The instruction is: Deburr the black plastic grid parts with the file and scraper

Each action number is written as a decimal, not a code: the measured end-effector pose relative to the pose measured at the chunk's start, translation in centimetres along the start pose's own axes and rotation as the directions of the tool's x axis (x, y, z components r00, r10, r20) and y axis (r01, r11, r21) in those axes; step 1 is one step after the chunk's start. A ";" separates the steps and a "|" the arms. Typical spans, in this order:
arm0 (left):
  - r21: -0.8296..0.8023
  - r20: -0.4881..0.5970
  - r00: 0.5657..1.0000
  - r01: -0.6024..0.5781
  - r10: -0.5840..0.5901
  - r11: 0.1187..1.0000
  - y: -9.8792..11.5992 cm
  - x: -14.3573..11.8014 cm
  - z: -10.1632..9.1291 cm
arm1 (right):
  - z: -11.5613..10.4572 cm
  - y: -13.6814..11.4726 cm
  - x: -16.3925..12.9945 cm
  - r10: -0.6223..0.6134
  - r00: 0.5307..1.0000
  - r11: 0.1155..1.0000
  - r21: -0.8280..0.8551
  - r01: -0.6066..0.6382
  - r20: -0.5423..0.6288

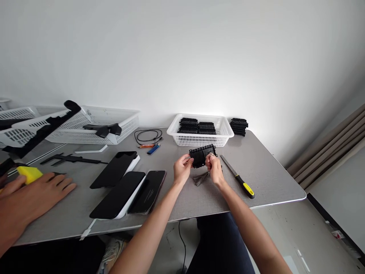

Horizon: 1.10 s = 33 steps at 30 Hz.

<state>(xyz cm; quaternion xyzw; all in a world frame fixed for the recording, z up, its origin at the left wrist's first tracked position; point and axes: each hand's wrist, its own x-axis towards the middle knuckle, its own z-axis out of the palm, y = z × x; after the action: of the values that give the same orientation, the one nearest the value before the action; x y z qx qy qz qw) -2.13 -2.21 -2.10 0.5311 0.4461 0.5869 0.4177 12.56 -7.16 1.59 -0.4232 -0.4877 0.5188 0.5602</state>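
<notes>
Both hands' fingers (186, 161) pinching black part (201, 156)

The ridged plastic part (202, 156) between my hands (182, 169) is black. Beyond them, a white lattice-walled plastic basket (199, 140) holds black pieces. Right of my right hand (215, 169), the metal file (237, 176) has a black-and-yellow handle. The flat surface (268, 171) is grey.

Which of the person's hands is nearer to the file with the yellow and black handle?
The right hand is nearer: the file lies just to its right on the table. The left hand is farther left, holding the black plastic part together with the right.
</notes>
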 end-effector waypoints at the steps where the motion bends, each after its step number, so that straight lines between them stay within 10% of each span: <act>1: 0.016 0.003 1.000 -0.013 0.013 1.000 0.0 0.0 0.0 | 0.2 0.1 0.0 0.011 0.997 0.999 0.042 -0.014 0.078; 11: 0.152 0.019 0.989 -0.148 0.146 0.977 1.2 -0.8 0.3 | 0.7 0.4 0.5 0.320 0.838 0.899 0.139 -0.416 0.443; 23: 0.158 0.143 0.964 -0.246 0.224 0.956 1.6 -1.7 0.7 | 0.7 -0.2 0.4 0.475 0.781 0.815 0.132 -0.564 0.406; 33: 0.169 0.038 0.981 -0.194 0.190 0.966 1.2 -1.4 0.5 | -0.5 -0.4 0.8 0.479 0.809 0.777 0.265 -0.572 0.342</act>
<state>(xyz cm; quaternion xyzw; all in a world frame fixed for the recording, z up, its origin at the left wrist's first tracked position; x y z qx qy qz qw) -1.58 -3.84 -1.27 0.6122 0.4368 0.5782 0.3164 13.09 -6.37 2.04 -0.3642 -0.3148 0.7846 0.3907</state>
